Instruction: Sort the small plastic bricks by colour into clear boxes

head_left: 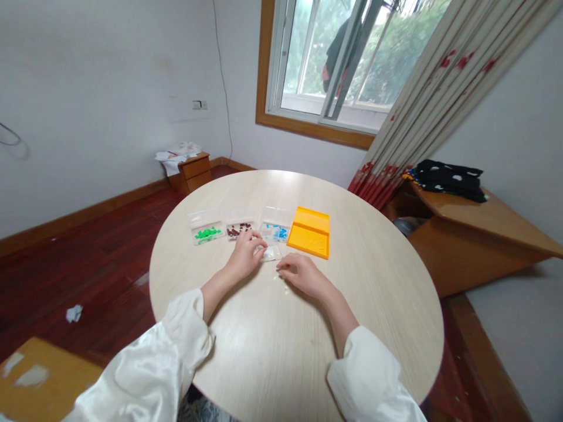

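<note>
My left hand (245, 255) is curled at the left side of a small clear plastic box (273, 254), its thumb and fingers closed on the edge. Something white lies inside that box. Just right of it, my right hand (303, 274) hovers low over the table with thumb and fingertips pinched together; whatever is between them is too small to make out. A few tiny pale pieces (286, 290) lie on the tabletop below these fingertips. Behind my hands stand open clear boxes holding green pieces (207, 235), dark brown pieces (235, 230) and blue pieces (280, 232).
An open yellow case (311, 218) lies right of the clear boxes on the round table (373, 305). Beyond the table are a low wooden cabinet (196, 169) with papers, a tilted wooden desk (479, 240) with dark cloth, and a curtain (422, 99) by the window.
</note>
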`<state>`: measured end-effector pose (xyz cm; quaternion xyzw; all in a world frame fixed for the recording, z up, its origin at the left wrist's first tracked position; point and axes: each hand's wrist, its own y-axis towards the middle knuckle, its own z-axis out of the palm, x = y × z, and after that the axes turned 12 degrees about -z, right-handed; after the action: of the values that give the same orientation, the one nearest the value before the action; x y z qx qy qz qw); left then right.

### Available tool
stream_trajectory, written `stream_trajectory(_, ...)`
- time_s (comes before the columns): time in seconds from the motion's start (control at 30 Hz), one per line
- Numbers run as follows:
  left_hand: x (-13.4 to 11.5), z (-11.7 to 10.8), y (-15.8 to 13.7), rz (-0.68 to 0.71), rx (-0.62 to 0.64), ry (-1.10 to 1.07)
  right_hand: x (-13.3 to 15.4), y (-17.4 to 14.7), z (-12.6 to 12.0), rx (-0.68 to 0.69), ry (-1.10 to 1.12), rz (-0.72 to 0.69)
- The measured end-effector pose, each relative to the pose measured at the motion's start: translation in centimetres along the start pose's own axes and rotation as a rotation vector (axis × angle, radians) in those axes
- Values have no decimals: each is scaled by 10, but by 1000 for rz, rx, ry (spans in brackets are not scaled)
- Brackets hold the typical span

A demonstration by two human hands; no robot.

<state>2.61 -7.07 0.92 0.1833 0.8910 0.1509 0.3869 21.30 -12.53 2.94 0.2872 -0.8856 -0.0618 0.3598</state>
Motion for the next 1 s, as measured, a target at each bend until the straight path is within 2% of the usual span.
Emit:
stream_trajectory(0.13, 3, 3, 0, -10, -14, -8, 7, -1, 1, 114, -6, -11)
stream_trajectory(0.43, 5, 7, -2, -25, 10, -12, 7, 0, 5, 126, -21, -49)
stream_trajectory(0.53, 2, 5, -2, -23, 12, -23, 4, 1, 6, 34, -29, -22)
stream_trajectory(0.7, -5, 0, -2, -15, 35, -28, -9, 3, 8, -266, 2, 17)
stream_trajectory(0.83, -15, 0, -6, 22, 167, -15, -20, 5, 13, -432, -2, 41)
stream_trajectory(1.0, -31, 3, -15, 162, 330, -3, -29, 10, 22, -530, -1, 66)
